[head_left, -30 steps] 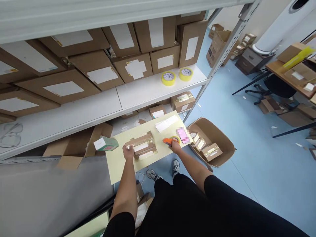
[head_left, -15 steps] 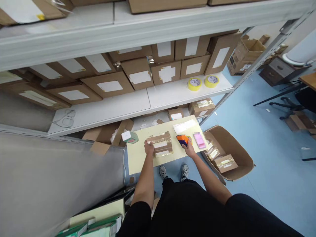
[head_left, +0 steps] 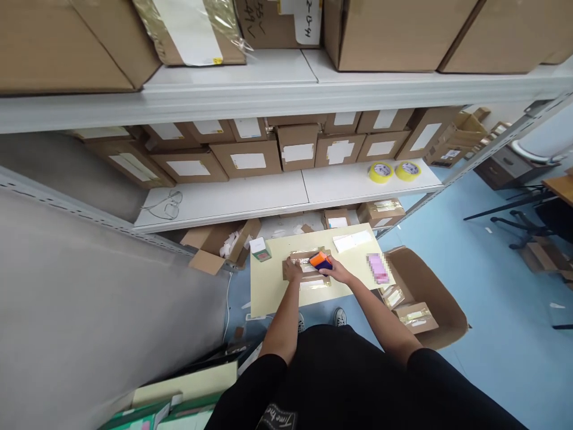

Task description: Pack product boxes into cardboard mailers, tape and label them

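A small cardboard box [head_left: 316, 278] with shiny tape and white labels lies on the pale yellow tabletop [head_left: 273, 295]. My left hand [head_left: 294, 270] is at its left end, fingers bent over the cardboard and holding it down. In my right hand [head_left: 339, 272] is an orange and dark blue tape dispenser [head_left: 320, 261], tilted over the right half of the box. Part of the box top is hidden by the dispenser and hands. Whether tape touches the cardboard is too small to tell.
A green-white carton [head_left: 260, 249] stands at the table's back left. White paper [head_left: 351, 240] and a pink blurred item [head_left: 378, 269] lie to the right. A large open carton [head_left: 425, 286] holds boxes on the floor. Shelves ahead carry boxes and yellow tape rolls [head_left: 380, 172].
My right hand has brought the tape dispenser leftward from beside the box to over it. My left hand stays at the box's left end. The camera view has shifted.
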Motion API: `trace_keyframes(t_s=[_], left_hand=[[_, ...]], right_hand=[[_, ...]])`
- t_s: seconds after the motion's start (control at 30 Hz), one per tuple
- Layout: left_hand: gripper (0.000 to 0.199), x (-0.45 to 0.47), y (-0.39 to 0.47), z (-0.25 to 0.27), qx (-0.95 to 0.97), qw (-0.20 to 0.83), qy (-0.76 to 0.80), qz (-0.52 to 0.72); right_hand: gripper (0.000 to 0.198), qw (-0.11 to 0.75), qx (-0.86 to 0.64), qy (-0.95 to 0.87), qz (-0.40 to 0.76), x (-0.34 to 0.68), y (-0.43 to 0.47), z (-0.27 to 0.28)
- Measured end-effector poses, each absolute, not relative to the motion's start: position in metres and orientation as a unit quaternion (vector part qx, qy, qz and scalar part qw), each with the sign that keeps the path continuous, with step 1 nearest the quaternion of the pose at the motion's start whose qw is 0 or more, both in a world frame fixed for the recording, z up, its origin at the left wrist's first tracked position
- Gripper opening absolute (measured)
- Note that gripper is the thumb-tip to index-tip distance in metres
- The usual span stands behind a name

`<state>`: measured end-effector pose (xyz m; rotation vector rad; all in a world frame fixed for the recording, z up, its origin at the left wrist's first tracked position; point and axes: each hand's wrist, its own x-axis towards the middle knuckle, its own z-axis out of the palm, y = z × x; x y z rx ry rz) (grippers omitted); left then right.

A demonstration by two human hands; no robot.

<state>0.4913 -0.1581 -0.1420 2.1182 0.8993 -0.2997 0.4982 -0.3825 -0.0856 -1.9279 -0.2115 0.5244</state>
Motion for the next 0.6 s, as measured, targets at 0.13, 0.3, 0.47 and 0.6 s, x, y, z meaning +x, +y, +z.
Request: trace_keyframes(t_s=[0.13,0.3,0.47,0.6], left_hand=[[0.064,0.492,-0.155,-0.128,0.811,0.418,0.388,-0.128],[0.057,0.489,-0.140,-0.102,0.835,0.424,0.346,-0.055],[0.060,0.509,-0.162,-0.075,0.763,0.568,0.224,-0.212],[0.051,0.526,-0.184,-0.063,0.707,0.642,0.216,-0.204]], right_hand=[[0.060,0.592,-0.762,-0.093,0.245,0.498,-0.392,-0.096],[0.068,0.585,-0.760,-0.106,0.260,0.500,-0.398,-0.097],[0.071,0.598,-0.749,-0.134,0.253,0.501,-0.400,-0.096],[0.069,0.592,-0.744,-0.160,0.264,0.504,-0.402,-0.094]])
